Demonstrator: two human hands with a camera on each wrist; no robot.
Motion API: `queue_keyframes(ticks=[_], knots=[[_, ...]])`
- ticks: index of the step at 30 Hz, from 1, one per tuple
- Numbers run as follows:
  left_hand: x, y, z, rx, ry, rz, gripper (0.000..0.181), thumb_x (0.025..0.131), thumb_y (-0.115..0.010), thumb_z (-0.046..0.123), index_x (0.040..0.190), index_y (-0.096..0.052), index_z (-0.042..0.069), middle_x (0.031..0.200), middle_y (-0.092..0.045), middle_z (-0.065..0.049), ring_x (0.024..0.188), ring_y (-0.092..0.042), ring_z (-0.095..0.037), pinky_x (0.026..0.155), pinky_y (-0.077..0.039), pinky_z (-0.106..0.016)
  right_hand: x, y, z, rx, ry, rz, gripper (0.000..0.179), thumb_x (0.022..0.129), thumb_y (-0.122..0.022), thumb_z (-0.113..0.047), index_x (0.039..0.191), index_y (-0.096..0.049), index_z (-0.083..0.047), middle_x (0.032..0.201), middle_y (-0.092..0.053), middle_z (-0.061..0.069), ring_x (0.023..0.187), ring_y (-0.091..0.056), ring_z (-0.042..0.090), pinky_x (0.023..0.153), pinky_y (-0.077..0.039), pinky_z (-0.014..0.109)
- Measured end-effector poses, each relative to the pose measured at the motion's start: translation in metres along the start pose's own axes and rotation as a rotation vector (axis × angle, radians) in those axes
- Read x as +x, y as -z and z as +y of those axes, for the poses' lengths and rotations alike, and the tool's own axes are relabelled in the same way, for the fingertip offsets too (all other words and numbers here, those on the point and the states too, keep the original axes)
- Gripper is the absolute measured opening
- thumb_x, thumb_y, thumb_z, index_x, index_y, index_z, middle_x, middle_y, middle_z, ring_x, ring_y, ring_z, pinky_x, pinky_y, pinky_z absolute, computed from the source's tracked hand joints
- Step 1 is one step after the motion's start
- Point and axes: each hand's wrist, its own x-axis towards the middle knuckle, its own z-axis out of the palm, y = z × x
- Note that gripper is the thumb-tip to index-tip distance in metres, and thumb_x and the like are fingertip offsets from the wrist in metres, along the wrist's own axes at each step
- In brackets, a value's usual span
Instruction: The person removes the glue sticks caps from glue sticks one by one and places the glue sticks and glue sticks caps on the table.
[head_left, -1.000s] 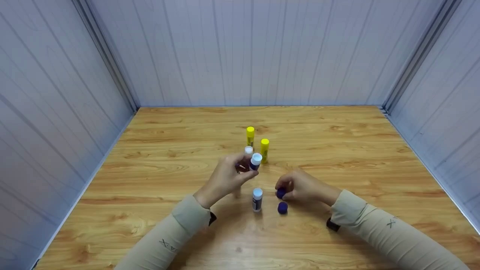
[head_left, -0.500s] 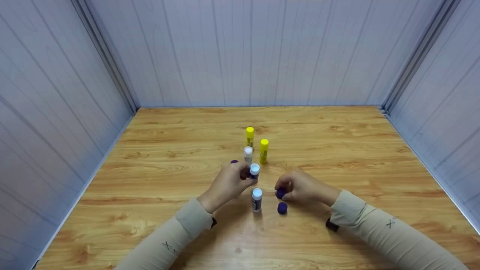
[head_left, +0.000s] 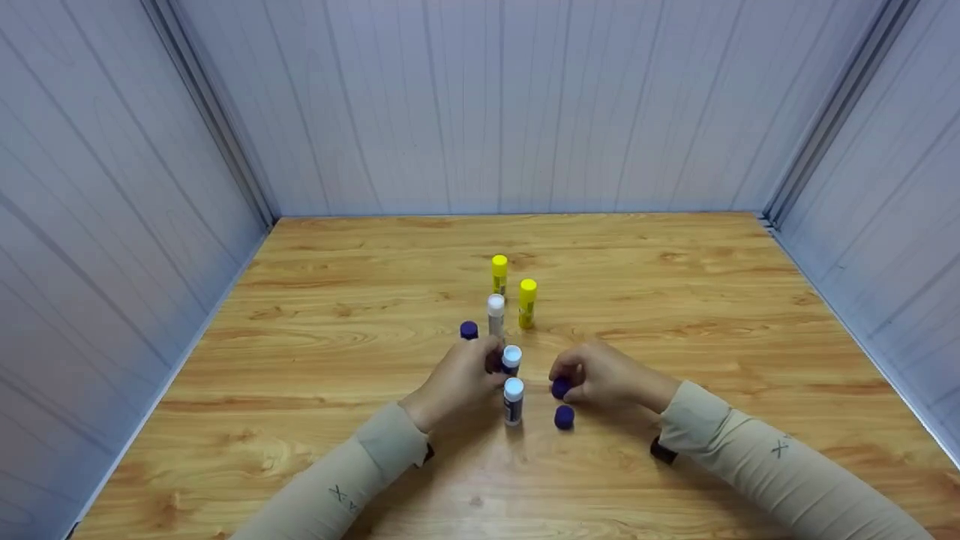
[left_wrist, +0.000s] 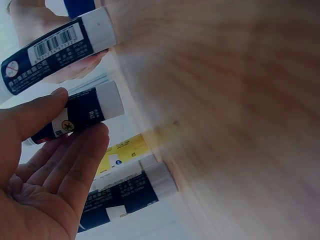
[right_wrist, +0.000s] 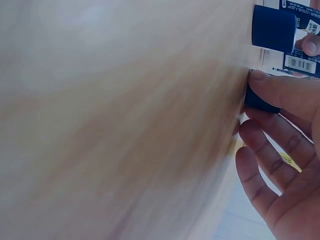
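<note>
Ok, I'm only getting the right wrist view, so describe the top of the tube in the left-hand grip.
Observer: The left-hand grip holds a tube whose top is white.
Operator: Count the yellow ones for me; I catch just a scrap of that colour.
Observer: Two, both upright: the farther yellow tube and the nearer yellow tube.
Operator: Now tell me about anything purple just beyond the left-hand grip.
Observer: A purple top shows there; the left-hand grip blocks the head camera from what lies below it.
</note>
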Motion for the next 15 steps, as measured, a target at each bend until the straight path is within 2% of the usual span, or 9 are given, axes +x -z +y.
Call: queue_keyframes(ticks=[6,15], knots=[[-0.0012,-0.0011,-0.0017,-0.032,0.065,-0.055,0.018,0.100,-0.073,-0.003,0.115,-0.072,0.005,0.110,-0.077,-0.005,0.103,-0.074,-0.016,0.092,-0.065,-0.036,0.0007,0.0004,0.0010,-0.002,0.010,0.002,0.025,0.087,-0.086,0.000,0.110,-0.081,-0.008,0.104,-0.081,0.004,0.093,-0.073,0.015,0.085,-0.063,0.034],[-0.0006,0.0010,-0.0024,-0.072,0.103,-0.093,0.015,0.102,-0.072,0.001,0.114,-0.073,0.010,0.107,-0.076,0.000,0.101,-0.074,-0.012,0.091,-0.065,-0.036,0.0007,0.0007,-0.0029,-0.013,-0.038,-0.016,0.027,0.089,-0.084,0.000,0.114,-0.080,-0.009,0.107,-0.081,0.004,0.095,-0.074,0.016,0.087,-0.065,0.037]])
